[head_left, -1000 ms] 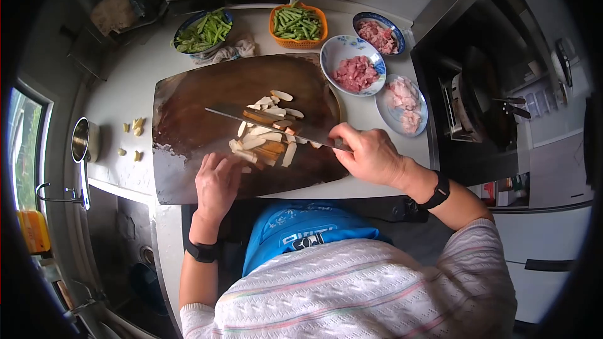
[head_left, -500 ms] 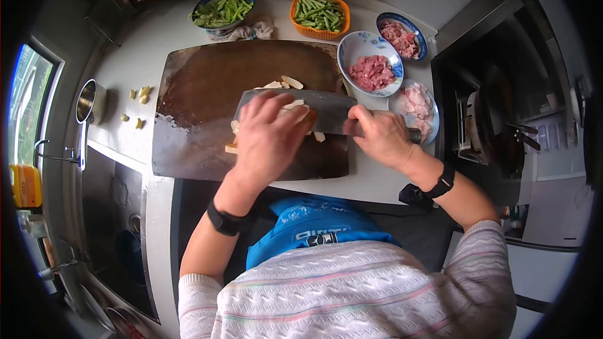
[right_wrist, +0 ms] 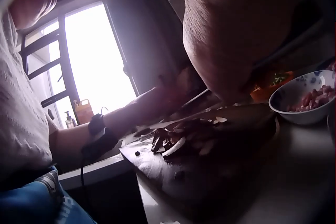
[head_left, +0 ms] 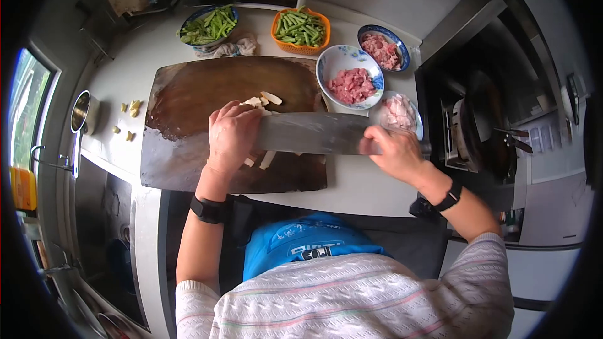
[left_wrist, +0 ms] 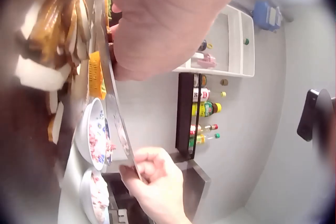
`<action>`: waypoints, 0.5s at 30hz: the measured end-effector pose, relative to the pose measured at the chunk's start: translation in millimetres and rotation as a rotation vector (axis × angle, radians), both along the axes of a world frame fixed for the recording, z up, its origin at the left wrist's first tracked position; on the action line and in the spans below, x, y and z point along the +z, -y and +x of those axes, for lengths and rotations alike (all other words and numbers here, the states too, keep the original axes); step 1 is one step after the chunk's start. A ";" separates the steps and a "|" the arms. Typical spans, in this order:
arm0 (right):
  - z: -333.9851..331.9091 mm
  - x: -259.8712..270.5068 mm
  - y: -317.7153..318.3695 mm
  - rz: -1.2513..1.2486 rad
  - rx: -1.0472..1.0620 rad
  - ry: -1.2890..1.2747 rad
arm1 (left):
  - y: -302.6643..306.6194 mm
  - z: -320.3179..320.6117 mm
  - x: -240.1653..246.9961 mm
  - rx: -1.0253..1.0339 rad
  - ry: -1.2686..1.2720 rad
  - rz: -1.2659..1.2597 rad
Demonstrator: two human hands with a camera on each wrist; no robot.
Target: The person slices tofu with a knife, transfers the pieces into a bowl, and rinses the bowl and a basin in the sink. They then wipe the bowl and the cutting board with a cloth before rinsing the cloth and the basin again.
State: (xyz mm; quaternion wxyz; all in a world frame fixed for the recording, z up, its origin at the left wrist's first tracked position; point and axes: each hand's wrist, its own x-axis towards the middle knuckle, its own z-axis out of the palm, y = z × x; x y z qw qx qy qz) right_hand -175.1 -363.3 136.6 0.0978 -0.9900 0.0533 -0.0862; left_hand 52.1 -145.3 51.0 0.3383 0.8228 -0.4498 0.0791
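Note:
My right hand (head_left: 399, 158) grips a cleaver (head_left: 308, 133) by the handle end. The broad blade spans the cutting board (head_left: 188, 91), its flat side showing in the head view. My left hand (head_left: 233, 138) is at the blade's far end, fingertips against it. Under and around the blade lie white slices with brown edges (head_left: 271, 97), partly covered by it. In the left wrist view those slices (left_wrist: 42, 71) look glossy brown outside and pale inside, and the blade stands nearly edge-on beside them.
Behind the board are a bowl of green vegetables (head_left: 210, 26) and an orange basket of cut green beans (head_left: 301, 27). Bowls of chopped meat (head_left: 350, 85) and pale fatty pieces (head_left: 399, 112) stand at the right. Garlic cloves (head_left: 134, 108) and a metal pot (head_left: 83, 113) are left.
The cleaver turned flat side up and moved right, then slightly nearer. My left hand rose from the board's front edge over the slices, then drew left to the blade's end.

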 end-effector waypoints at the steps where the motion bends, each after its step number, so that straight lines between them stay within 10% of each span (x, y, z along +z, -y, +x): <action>1: -8.7 1.8 3.1 0.001 0.013 -0.001 | -2.1 6.1 -8.1 -0.018 -0.070 -0.042; 15: 55.5 -52.4 34.3 1.397 -0.467 -0.358 | -83.5 -36.2 5.1 0.227 -0.134 -0.242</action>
